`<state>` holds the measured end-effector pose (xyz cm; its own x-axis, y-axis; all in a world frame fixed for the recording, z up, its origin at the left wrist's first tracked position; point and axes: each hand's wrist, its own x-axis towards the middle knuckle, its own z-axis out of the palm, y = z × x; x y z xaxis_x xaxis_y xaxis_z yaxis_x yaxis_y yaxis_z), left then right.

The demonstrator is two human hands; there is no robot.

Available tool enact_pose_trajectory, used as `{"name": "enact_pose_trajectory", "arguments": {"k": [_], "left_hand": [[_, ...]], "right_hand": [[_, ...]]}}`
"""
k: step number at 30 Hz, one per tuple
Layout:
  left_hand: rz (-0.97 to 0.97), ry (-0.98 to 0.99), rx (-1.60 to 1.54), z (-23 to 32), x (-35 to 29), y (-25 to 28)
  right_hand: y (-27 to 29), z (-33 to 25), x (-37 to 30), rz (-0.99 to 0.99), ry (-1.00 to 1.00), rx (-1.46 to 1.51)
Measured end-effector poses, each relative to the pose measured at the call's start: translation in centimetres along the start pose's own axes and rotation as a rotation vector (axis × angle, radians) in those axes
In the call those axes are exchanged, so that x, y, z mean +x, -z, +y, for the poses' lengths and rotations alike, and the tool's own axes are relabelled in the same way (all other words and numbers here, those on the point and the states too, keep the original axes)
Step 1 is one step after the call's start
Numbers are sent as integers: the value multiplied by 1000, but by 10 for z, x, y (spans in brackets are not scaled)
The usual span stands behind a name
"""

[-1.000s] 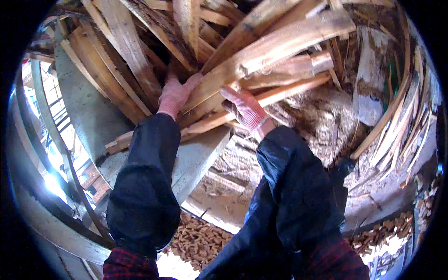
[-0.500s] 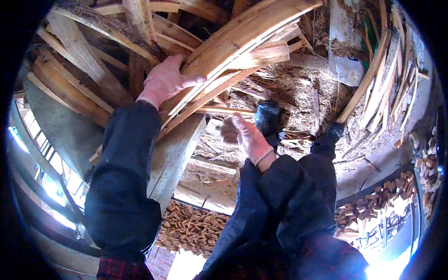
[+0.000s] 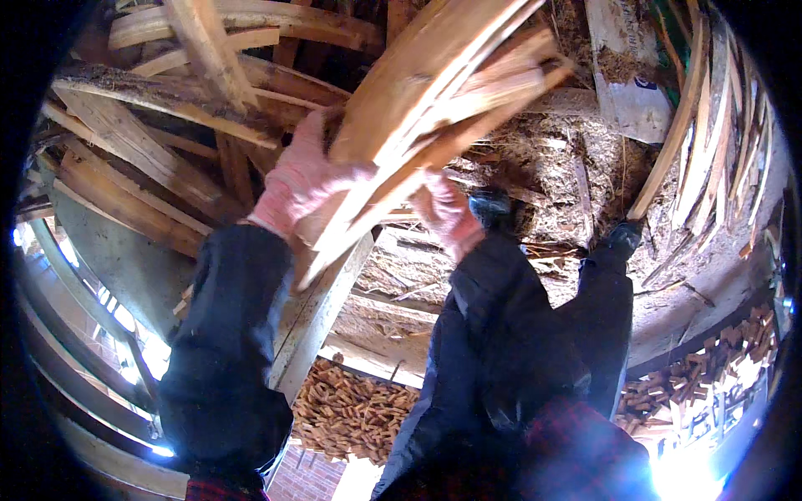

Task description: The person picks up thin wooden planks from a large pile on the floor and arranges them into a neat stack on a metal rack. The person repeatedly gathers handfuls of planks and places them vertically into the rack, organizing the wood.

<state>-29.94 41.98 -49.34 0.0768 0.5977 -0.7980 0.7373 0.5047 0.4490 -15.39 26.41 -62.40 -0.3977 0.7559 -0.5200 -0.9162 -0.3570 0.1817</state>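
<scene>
A bundle of long, rough wooden slats (image 3: 418, 92) rises at a slant in front of me, its near ends blurred by motion. My left hand (image 3: 302, 184), in a pink knit glove, is closed round the left side of the bundle, with the thumb across the slats. My right hand (image 3: 448, 210), gloved in the same pink, grips the bundle's right edge; its fingertips are partly hidden behind the wood. Below the near ends lies a thick squared wooden beam (image 3: 313, 326).
More loose slats (image 3: 134, 150) are heaped at the left and top. Others lean at the right (image 3: 710, 125). Between them, wood debris (image 3: 560, 179) covers the ground around my dark boots (image 3: 622, 238). Stacks of small cut wood (image 3: 355, 409) stand at the bottom. A grey metal sheet (image 3: 117, 242) is at left.
My right hand has moved up and left from open air onto the slats. The bundle has lifted and tilted more steeply, with my left hand still on it.
</scene>
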Motion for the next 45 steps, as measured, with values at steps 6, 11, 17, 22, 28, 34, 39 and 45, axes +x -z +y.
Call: {"name": "enact_pose_trajectory", "arguments": {"k": [6,11,17,22,28,34,39,45], "left_hand": [[17,16,488,71,1,-73],[53,-240,544,94,36,-68],[-28,66,663,102,56,-101],[5,87,334,96,53,-97],[-197,-70,-400,150,19,-82],[-231,-26,-273,201,2,-78],[-191,46,-31,189,-35,-88],[-278,353,-208,211,-150,-80]], "right_hand": [[15,-53,-12,215,116,-85],[24,-82,-15,167,42,-4],[40,-83,-20,144,125,-701],[10,-79,-6,187,181,-19],[-53,-131,-32,33,284,-61],[-86,-161,-55,41,161,-18],[-97,-147,-113,88,108,119],[-171,-92,-223,195,-47,284]]}}
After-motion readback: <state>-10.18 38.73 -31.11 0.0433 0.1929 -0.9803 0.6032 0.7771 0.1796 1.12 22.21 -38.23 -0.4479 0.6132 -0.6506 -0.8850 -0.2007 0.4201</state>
